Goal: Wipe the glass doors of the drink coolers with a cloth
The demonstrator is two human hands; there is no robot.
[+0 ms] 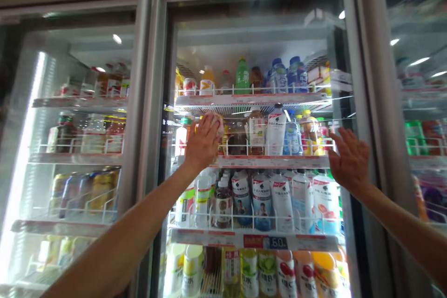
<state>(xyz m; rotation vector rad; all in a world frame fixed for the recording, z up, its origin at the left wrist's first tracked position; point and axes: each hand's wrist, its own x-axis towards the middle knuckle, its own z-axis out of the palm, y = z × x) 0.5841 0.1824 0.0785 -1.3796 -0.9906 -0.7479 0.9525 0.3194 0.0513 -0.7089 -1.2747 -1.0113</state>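
Note:
My left hand [201,144] presses a pale, crumpled cloth [219,125] against the glass door [251,32] of a drinks fridge, at the height of the second shelf. Part of the cloth is hidden under my fingers. Near the right side of the same door, my right hand [349,157] is raised with its fingers spread and holds nothing. It looks to be at the glass by the door frame, though I cannot tell if it touches. Behind the glass stand rows of bottles, among them a green bottle [242,76] on the top shelf.
Metal door frames [141,74] divide this door from the fridge sections on the left and right. White bottles [281,200] fill the third shelf behind a wire rail. A price strip [265,241] runs below them. Lights reflect in the glass.

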